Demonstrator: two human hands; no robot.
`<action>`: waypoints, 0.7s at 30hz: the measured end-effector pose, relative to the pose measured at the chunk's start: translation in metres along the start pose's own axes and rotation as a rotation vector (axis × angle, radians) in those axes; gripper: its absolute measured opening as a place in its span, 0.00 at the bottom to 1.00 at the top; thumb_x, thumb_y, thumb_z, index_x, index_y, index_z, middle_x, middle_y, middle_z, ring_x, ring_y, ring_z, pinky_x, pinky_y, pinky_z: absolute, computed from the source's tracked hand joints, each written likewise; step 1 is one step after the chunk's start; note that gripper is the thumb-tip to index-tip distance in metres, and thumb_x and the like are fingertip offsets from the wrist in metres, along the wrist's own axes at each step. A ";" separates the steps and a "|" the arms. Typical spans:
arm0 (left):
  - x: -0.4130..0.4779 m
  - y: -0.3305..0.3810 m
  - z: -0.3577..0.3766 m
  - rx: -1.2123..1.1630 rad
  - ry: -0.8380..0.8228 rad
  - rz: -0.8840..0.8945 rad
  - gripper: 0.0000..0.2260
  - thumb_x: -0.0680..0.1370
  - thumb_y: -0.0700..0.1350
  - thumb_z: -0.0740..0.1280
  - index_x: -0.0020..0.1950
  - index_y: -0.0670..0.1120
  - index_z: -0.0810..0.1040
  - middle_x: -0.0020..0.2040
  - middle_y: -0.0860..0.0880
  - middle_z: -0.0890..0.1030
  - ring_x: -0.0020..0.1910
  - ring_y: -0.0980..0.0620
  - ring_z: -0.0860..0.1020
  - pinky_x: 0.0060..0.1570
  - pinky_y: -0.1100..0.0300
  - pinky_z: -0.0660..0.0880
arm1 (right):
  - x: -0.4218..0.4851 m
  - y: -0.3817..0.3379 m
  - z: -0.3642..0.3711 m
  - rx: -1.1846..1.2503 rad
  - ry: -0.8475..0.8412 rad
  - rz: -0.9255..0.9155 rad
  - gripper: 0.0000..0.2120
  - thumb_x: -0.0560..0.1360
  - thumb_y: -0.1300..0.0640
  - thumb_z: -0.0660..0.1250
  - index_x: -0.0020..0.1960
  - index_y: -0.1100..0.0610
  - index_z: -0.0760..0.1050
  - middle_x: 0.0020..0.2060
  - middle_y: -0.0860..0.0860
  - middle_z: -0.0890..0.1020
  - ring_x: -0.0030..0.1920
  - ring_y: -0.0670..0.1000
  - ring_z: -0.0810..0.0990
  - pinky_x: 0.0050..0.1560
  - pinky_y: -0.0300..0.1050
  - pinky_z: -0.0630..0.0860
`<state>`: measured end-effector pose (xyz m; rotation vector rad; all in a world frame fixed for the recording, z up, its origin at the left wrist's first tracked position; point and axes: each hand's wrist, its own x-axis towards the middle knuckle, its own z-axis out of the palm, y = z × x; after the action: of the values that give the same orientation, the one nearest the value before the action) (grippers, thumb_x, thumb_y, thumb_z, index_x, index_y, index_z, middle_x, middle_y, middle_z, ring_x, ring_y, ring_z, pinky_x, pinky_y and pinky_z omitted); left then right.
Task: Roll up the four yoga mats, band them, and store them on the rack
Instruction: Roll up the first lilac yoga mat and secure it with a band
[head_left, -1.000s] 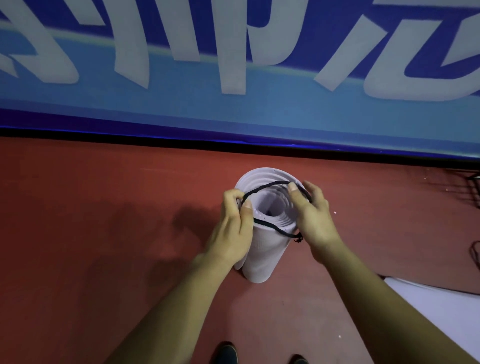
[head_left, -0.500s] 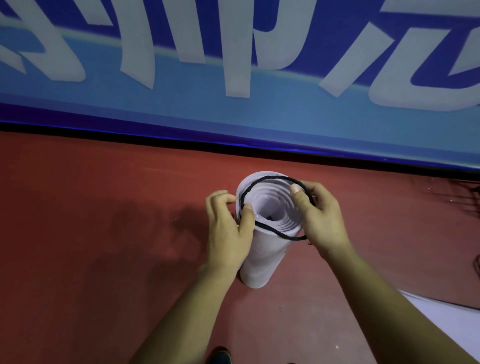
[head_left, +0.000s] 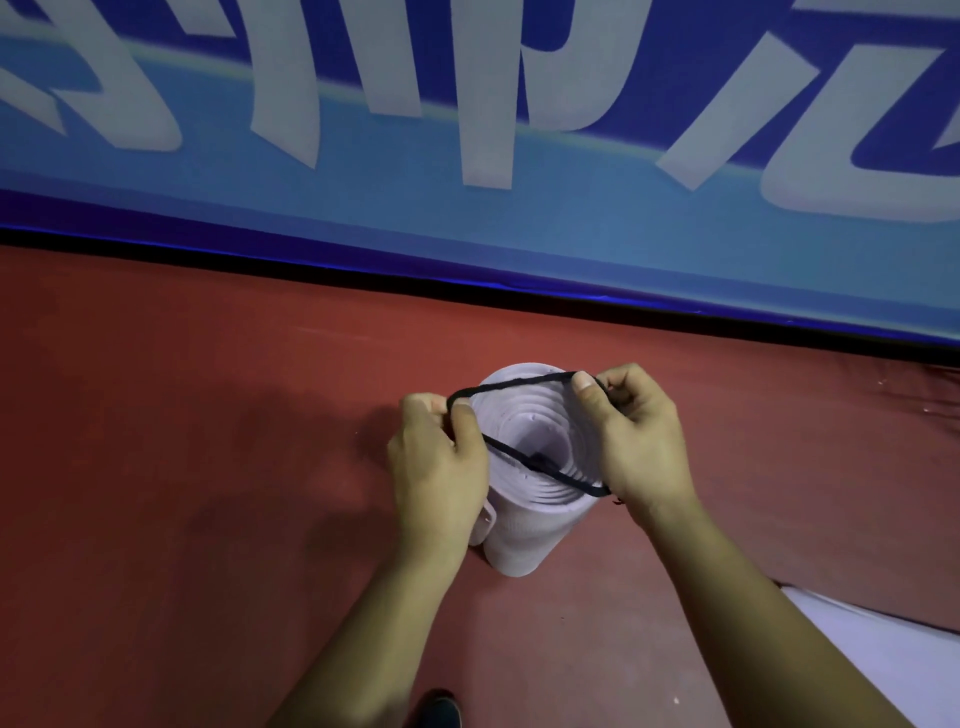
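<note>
A rolled pale lilac yoga mat (head_left: 519, 540) stands upright on the red floor, its spiral top end facing me. A black elastic band (head_left: 511, 383) is stretched into a loop over that top end. My left hand (head_left: 441, 478) pinches the band's left side and lies against the roll's left flank. My right hand (head_left: 636, 441) pinches the band's right side with thumb and curled fingers, level with the roll's rim. The far strand runs above the rim, the near strand crosses the roll's opening.
A blue banner wall (head_left: 467, 218) with large white lettering runs along the far edge of the red floor (head_left: 182, 467). A flat pale lilac mat (head_left: 883, 654) lies at the lower right. A dark shoe tip (head_left: 439, 709) shows at the bottom.
Both hands have pulled the band wider and lifted it higher over the roll's top. My left hand now pinches the band instead of gripping the roll's rim.
</note>
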<state>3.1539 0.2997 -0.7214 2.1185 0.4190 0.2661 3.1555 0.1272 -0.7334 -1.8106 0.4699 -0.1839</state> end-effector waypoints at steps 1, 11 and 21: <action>0.003 0.000 -0.001 0.007 -0.029 -0.023 0.09 0.80 0.50 0.65 0.40 0.52 0.71 0.32 0.57 0.76 0.36 0.49 0.75 0.35 0.58 0.63 | 0.001 0.000 0.000 -0.010 -0.001 0.009 0.15 0.77 0.44 0.70 0.38 0.51 0.73 0.28 0.41 0.74 0.31 0.42 0.71 0.38 0.45 0.71; 0.006 0.013 0.014 -0.668 -0.294 -0.614 0.14 0.77 0.43 0.60 0.47 0.39 0.84 0.48 0.37 0.85 0.40 0.45 0.83 0.34 0.56 0.80 | -0.002 -0.001 0.005 -0.018 0.079 0.022 0.20 0.80 0.43 0.68 0.38 0.57 0.73 0.27 0.41 0.73 0.30 0.42 0.69 0.32 0.35 0.69; 0.021 0.004 0.021 -0.131 -0.330 0.211 0.07 0.79 0.51 0.64 0.52 0.51 0.79 0.46 0.57 0.82 0.47 0.59 0.79 0.47 0.65 0.74 | 0.004 -0.005 -0.004 -0.107 0.011 -0.066 0.07 0.77 0.51 0.73 0.41 0.48 0.78 0.38 0.39 0.83 0.38 0.40 0.79 0.38 0.28 0.71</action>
<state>3.1815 0.2900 -0.7293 2.0297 -0.0152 0.0586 3.1587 0.1237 -0.7277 -1.9317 0.4345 -0.2175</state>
